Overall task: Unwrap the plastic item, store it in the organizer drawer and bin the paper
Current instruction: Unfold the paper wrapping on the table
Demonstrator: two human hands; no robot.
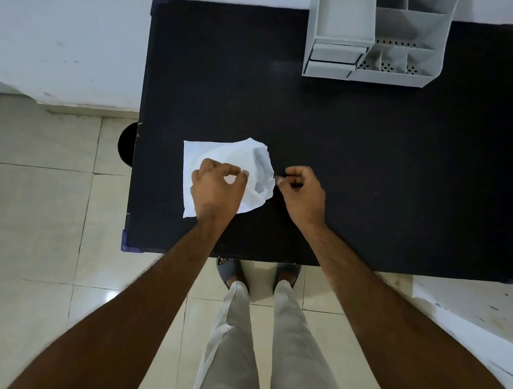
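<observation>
While the left hand (217,189) pins the white paper (221,154) flat on the black table (368,169), its fingers pinched on a fold near the middle, the right hand (302,193) sits just right of the sheet with its fingers closed on a small pale thing at the paper's right edge. That is probably the plastic item (279,178), though it is too small to identify. To do this step well, keep the left hand pressing down so the sheet does not drag along, and draw the piece out sideways to the right. The grey organizer (373,52) stands at the far right of the table, its small drawers (333,61) facing the near side. A dark round bin (127,144) shows below the table's left edge.
</observation>
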